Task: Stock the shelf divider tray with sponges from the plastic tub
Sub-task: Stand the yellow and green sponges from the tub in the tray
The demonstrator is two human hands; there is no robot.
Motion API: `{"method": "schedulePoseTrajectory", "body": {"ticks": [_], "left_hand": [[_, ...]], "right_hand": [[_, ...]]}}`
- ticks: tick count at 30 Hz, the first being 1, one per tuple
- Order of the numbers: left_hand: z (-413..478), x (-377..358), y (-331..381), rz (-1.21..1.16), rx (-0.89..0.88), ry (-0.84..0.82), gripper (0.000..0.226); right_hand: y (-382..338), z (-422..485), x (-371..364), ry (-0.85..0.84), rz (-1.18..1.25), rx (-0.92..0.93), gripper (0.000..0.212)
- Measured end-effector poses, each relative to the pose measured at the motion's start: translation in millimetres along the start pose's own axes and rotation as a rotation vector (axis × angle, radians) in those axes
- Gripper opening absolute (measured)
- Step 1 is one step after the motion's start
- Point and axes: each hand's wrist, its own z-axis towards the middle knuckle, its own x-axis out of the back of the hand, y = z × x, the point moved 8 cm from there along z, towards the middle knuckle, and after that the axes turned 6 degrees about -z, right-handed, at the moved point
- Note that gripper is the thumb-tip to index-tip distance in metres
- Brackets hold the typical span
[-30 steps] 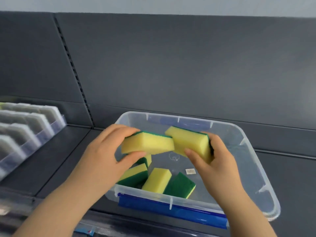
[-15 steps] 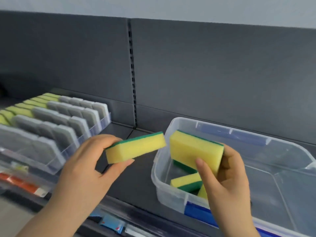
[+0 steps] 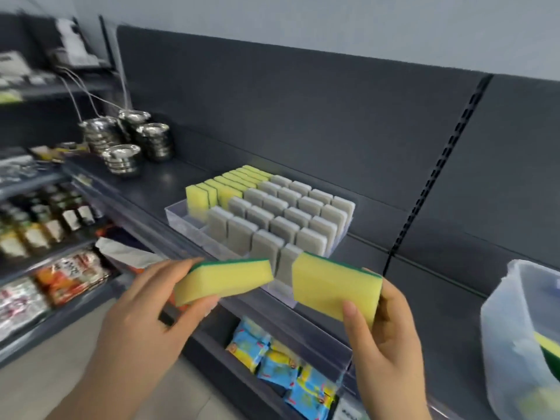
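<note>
The scene is a shop aisle with dark grey metal shelving under a pale blue-grey wall (image 3: 303, 22). The main shelf (image 3: 169, 177) runs from the middle left of the frame down to the lower right, and behind it stands a dark back panel (image 3: 303, 110) with a slotted upright (image 3: 430, 183) at the right. In the centre of the frame the clear shelf divider tray (image 3: 178, 215) sits on this shelf. Its lanes hold rows of grey sponges (image 3: 285, 219) standing on edge, and the far left lanes hold yellow sponges (image 3: 224, 186). Below the centre, in front of the tray, the left hand (image 3: 142, 301) pinches one yellow sponge with a green back (image 3: 224, 281) at its left end, thumb under and fingers over it, the sponge lying nearly flat. Just beside it, the right hand (image 3: 385, 334) grips a second yellow and green sponge (image 3: 336, 286) at its right end, thumb on the yellow face and fingers behind; the two sponges are near but apart. At the right edge of the frame the plastic tub (image 3: 503, 328) stands on the same shelf, with one more sponge (image 3: 548, 350) visible inside it. At the upper left, stacks of steel bowls (image 3: 133, 140) stand on the shelf. At the left edge, lower shelves carry bottles (image 3: 45, 225) and red and white packets (image 3: 69, 277). At the bottom centre, blue packets (image 3: 285, 368) lie on the shelf below. The far upper left corner is blurred.
</note>
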Motion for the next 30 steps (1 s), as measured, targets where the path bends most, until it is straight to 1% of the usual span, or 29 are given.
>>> {"method": "schedulePoseTrajectory", "body": {"ticks": [4, 7, 10, 15, 17, 20, 25, 28, 30], "left_hand": [[-16, 38, -53, -0.053, 0.161, 0.061, 0.042], [-24, 51, -73, -0.032, 0.216, 0.077, 0.041], [-23, 52, -91, 0.012, 0.235, 0.067, 0.042], [4, 46, -134, -0.107, 0.333, 0.085, 0.058], [29, 41, -146, -0.084, 0.309, 0.071, 0.057], [81, 30, -154, 0.012, 0.193, 0.003, 0.049], [148, 15, -171, 0.083, 0.079, -0.012, 0.050], [159, 12, -197, -0.020, 0.144, 0.031, 0.055], [160, 6, -215, -0.051, 0.175, 0.052, 0.053]], "right_hand": [[-5, 1, -62, -0.116, 0.021, -0.040, 0.042], [-6, 7, -98, -0.187, 0.040, -0.048, 0.041], [-5, 19, -124, -0.222, 0.042, -0.042, 0.042], [-10, 69, -154, -0.246, 0.002, -0.016, 0.041], [-16, 98, -162, -0.231, 0.025, 0.010, 0.039], [-22, 140, -167, -0.182, 0.038, 0.052, 0.035], [-18, 188, -169, -0.115, -0.004, 0.065, 0.036], [-14, 210, -173, -0.103, -0.085, 0.074, 0.040], [-10, 220, -179, -0.115, -0.143, 0.077, 0.041]]}}
